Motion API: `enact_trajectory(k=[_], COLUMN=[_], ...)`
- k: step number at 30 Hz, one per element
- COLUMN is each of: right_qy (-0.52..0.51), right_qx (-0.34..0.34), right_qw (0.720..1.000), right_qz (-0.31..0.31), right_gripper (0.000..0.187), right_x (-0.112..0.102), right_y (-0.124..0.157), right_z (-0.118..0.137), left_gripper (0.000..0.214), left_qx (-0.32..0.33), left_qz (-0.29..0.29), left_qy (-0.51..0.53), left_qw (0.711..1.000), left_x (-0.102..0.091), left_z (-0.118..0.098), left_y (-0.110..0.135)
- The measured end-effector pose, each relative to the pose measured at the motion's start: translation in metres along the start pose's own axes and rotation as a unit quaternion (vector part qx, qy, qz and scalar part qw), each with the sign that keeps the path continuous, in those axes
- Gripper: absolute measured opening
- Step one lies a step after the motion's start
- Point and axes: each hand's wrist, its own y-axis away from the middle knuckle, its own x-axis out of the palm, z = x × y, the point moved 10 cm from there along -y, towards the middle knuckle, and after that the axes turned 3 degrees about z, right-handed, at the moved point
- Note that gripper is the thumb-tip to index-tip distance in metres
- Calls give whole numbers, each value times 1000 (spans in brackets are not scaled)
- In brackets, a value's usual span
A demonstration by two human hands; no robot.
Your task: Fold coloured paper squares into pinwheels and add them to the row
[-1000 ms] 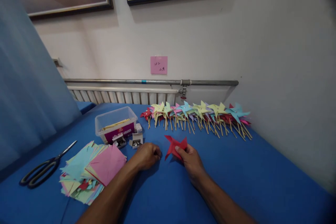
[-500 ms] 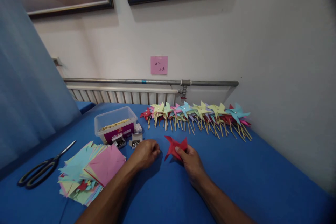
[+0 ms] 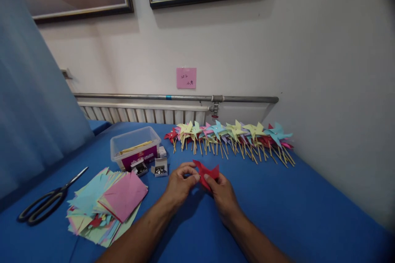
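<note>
A folded red paper pinwheel (image 3: 210, 172) is pinched by my right hand (image 3: 225, 197), thumb on top and fingers beneath. My left hand (image 3: 182, 183) is at the pinwheel's left side, thumb and forefinger closed around a tiny shiny thumbtack (image 3: 200, 176) at the paper. Most of the tack is hidden by the fingertips. Two small open boxes stand behind my left forearm; the box (image 3: 160, 168) nearer my hand holds shiny metal tacks, and the other box (image 3: 139, 168) holds dark-looking ones.
Left of my forearm lies a pile of cut coloured paper squares (image 3: 123, 197), with black-handled scissors (image 3: 51, 201) beyond it. A clear plastic tub (image 3: 135, 137) contains wooden sticks (image 3: 135, 148). Finished pinwheels on sticks (image 3: 236, 131) line the table's back edge (image 3: 168, 124) below the pipe (image 3: 185, 98).
My left hand has moved right and up from the table by the tack boxes to the red pinwheel. My right hand has stayed almost in place with the pinwheel.
</note>
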Motion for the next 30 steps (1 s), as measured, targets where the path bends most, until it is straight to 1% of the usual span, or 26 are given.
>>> enact_trajectory(k=[2, 5, 8, 11, 16, 19, 23, 26, 30], right_qy=[4, 0, -7, -19, -47, -59, -64, -64, -71], right_qx=[-1, 3, 7, 17, 36, 46, 51, 49, 46], right_qw=[1000, 1000, 999, 999, 997, 995, 994, 994, 994], right_qz=[9, 23, 34, 43, 50, 62, 79, 78, 74], right_gripper=[34, 33, 34, 36, 41, 39, 38, 37, 31], right_x=[2, 5, 8, 11, 15, 17, 20, 20, 19], right_y=[0, 1, 2, 4, 6, 8, 9, 9, 8], right_z=[0, -2, -3, -3, -1, 0, 1, 2, 2], left_gripper=[12, 10, 10, 9, 7, 8, 11, 12, 12], left_qx=[4, 42, 63, 63, 76, 82, 68, 70, 69], left_qz=[19, 42, 49, 61, 72, 75, 72, 64, 46], left_qy=[8, -16, -67, -106, -118, -109, -102, -114, -115], left_qw=[1000, 998, 995, 991, 988, 988, 990, 989, 990], left_x=[7, 14, 13, 10, 9, 10, 10, 9, 7], left_z=[3, -3, -12, -17, -20, -20, -18, -20, -21], left_y=[0, 2, 3, 3, 2, 2, 2, 2, 3])
